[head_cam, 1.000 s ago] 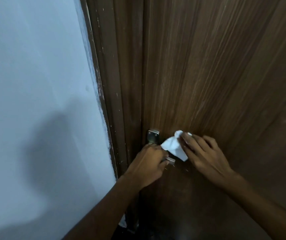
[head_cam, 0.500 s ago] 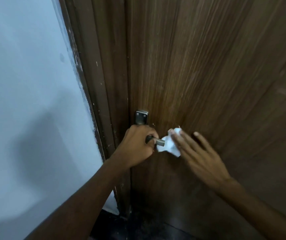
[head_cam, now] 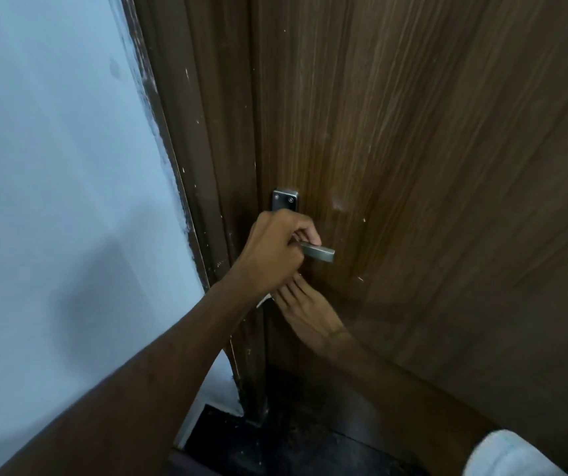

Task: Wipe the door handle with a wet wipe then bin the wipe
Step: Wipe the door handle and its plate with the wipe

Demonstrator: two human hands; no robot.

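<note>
Against the brown wooden door (head_cam: 413, 166), the left hand (head_cam: 275, 250) is curled tight around the metal lever handle (head_cam: 318, 251). Beneath it, the right hand (head_cam: 305, 310) reaches leftward, fingers extended; a white wet wipe (head_cam: 264, 299) sliver peeks beside them, grip unclear.

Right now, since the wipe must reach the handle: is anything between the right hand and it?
Yes: the left hand grips the handle, directly above the right hand. Only the handle's free end is bare.
</note>
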